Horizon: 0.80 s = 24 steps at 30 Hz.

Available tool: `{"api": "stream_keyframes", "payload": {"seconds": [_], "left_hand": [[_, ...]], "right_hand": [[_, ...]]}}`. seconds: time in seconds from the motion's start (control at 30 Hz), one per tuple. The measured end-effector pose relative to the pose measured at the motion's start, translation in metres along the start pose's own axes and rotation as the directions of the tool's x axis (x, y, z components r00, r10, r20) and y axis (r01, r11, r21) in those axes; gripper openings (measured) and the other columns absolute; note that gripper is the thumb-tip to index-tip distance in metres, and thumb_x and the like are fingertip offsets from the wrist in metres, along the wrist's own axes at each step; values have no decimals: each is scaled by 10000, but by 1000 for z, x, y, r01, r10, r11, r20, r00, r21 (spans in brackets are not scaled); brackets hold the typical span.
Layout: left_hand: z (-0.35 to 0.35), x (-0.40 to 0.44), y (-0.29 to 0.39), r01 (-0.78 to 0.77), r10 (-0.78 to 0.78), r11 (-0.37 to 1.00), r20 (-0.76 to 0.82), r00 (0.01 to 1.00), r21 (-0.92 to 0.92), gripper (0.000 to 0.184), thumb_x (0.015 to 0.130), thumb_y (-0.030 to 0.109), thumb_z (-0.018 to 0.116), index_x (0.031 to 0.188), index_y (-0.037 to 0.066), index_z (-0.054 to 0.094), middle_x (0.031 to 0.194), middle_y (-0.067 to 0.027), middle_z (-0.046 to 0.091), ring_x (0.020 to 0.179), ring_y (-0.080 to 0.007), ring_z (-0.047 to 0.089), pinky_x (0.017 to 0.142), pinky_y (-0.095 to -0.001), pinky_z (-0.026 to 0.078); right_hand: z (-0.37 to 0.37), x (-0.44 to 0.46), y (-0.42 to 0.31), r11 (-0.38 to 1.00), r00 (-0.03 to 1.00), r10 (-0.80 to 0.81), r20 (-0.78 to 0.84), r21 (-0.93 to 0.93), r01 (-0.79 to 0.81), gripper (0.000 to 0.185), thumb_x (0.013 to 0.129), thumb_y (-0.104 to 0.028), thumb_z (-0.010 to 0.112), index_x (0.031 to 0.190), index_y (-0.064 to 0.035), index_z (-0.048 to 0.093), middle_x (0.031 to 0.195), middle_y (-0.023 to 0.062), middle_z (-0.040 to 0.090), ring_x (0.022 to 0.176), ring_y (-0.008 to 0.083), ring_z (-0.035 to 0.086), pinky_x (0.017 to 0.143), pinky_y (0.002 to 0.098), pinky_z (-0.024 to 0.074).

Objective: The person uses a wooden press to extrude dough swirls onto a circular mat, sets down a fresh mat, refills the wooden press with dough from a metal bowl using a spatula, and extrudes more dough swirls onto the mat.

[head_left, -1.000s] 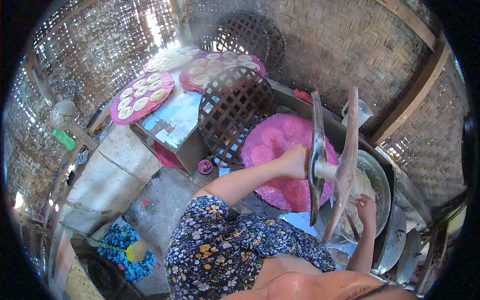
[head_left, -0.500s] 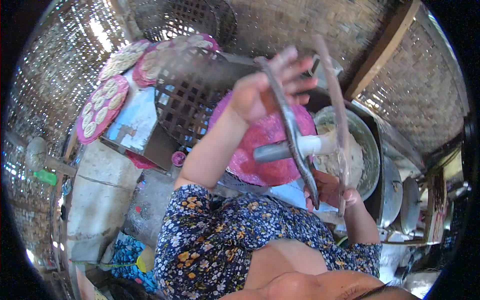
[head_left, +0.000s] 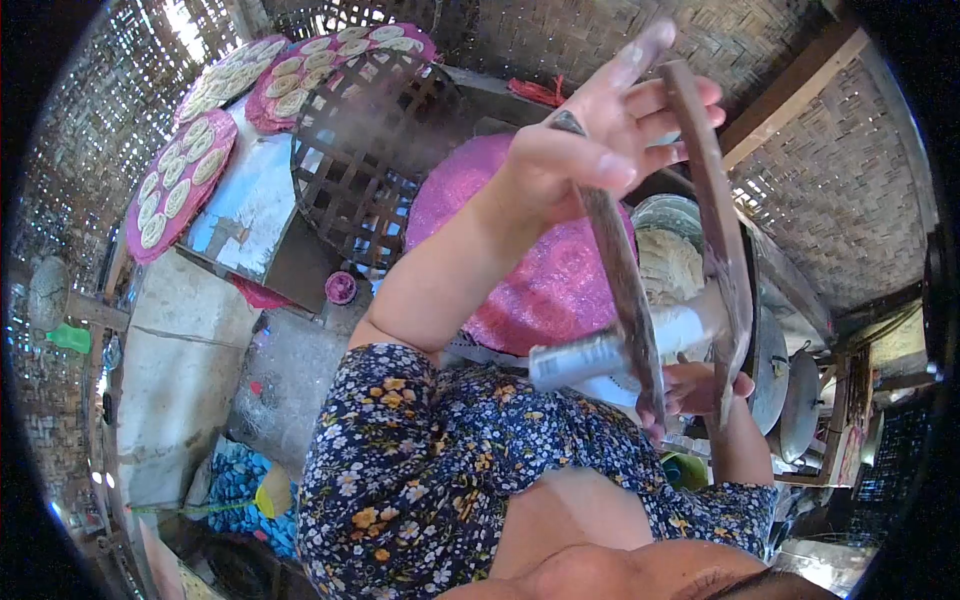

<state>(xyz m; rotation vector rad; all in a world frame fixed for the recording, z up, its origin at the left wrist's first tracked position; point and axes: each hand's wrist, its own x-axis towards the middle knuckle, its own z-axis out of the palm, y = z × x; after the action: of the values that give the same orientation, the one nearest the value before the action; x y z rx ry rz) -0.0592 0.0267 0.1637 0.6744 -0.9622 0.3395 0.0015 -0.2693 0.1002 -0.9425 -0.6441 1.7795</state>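
Observation:
A hand press (head_left: 632,290) with two curved wooden bars and a pale cylinder across them is tilted in front of my chest. My left hand (head_left: 610,130) is raised at the upper ends of the bars, fingers spread, the thumb crossing over the nearer bar. At the lower ends, my right hand (head_left: 695,388) has its fingers curled round the press, partly covered by the bars. Behind the press lies a round pink mat (head_left: 540,290). Beyond it, a metal basin (head_left: 668,208) holds pale dough (head_left: 668,265).
Pink round mats (head_left: 180,185) with coiled pale dough rounds lie at the upper left on a box-like stand (head_left: 245,215). A dark openwork basket (head_left: 370,150) leans beside them. A small pink cup (head_left: 340,288) stands near the stand. Pot lids (head_left: 795,400) are at the right.
My left hand has risen and shifted right along the press. The press has moved slightly right and its cylinder sits lower. My view has shifted a little.

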Motion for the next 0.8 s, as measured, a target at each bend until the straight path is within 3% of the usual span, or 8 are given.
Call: {"api": "stream_keyframes", "payload": {"seconds": [0.07, 0.1, 0.2, 0.23, 0.33, 0.37, 0.43, 0.8], "left_hand": [[-18, -16, -1, 99, -81, 987, -141, 987, 124, 904, 606, 149, 650, 1386, 167, 193, 1328, -133, 381, 1244, -321, 338, 989, -519, 293], [-25, -25, -3, 119, -107, 992, -229, 967, 39, 872, 562, 36, 591, 1359, 193, 274, 1273, -125, 435, 1218, -298, 375, 995, -490, 302], [-65, -55, -20, 31, -64, 995, -364, 929, -98, 705, 599, 38, 601, 1266, 169, 414, 1198, -111, 484, 1140, -290, 441, 981, -456, 335], [-71, -61, -22, 4, -55, 991, -379, 924, -134, 595, 643, 96, 613, 1213, 160, 454, 1154, -104, 501, 1104, -285, 460, 960, -455, 355], [-83, -78, -21, -45, -68, 967, -425, 903, -251, 361, 753, 300, 611, 1073, 146, 545, 1028, -82, 541, 1007, -276, 507, 892, -450, 411], [-84, -82, -17, -45, -95, 953, -437, 894, -299, 356, 776, 387, 586, 1040, 149, 557, 991, -75, 546, 983, -274, 515, 865, -448, 427], [-84, -86, -16, -56, -101, 958, -509, 855, -283, 493, 785, 610, 470, 961, 164, 583, 915, -52, 550, 931, -264, 531, 787, -432, 466], [-64, -71, -18, -139, 48, 956, -328, 943, -258, 377, 799, 571, 491, 905, 214, 551, 894, -1, 556, 887, -216, 531, 776, -463, 452]], "right_hand": [[0, -1, -13, 996, 993, 60, -100, -62, -66, 1254, 442, -741, 632, 1291, 108, 270, 1042, 186, 510, 896, 254, 536, 762, 349, 422], [-9, 1, -13, 995, 993, 57, -100, -79, -65, 1204, 477, -685, 643, 1305, 98, 253, 1060, 192, 508, 928, 263, 522, 782, 357, 415], [-5, 6, -16, 989, 964, 22, -266, -136, -60, 1125, 536, -645, 622, 1320, 70, 249, 1098, 242, 498, 873, 319, 536, 763, 395, 418], [-2, 9, -18, 994, 953, 57, -296, -70, -81, 1066, 550, -572, 638, 1321, 58, 259, 1100, 205, 500, 931, 272, 523, 800, 353, 414], [-2, 16, -16, 984, 938, 68, -340, -134, -120, 1023, 575, -565, 631, 1324, 32, 273, 1096, 205, 506, 915, 265, 537, 786, 349, 423], [-8, 16, -12, 972, 932, 96, -348, -170, -164, 1049, 568, -570, 612, 1333, 47, 248, 1106, 238, 497, 912, 301, 535, 802, 378, 411], [-12, 18, -8, 970, 929, 83, -361, -184, -158, 970, 594, -555, 628, 1293, 38, 311, 1063, 204, 531, 878, 260, 558, 747, 343, 438], [19, -8, -40, 861, 833, -48, -552, -446, -245, 713, 529, -434, 706, 1029, 49, 553, 905, 107, 594, 809, 191, 551, 731, 297, 439]]}}
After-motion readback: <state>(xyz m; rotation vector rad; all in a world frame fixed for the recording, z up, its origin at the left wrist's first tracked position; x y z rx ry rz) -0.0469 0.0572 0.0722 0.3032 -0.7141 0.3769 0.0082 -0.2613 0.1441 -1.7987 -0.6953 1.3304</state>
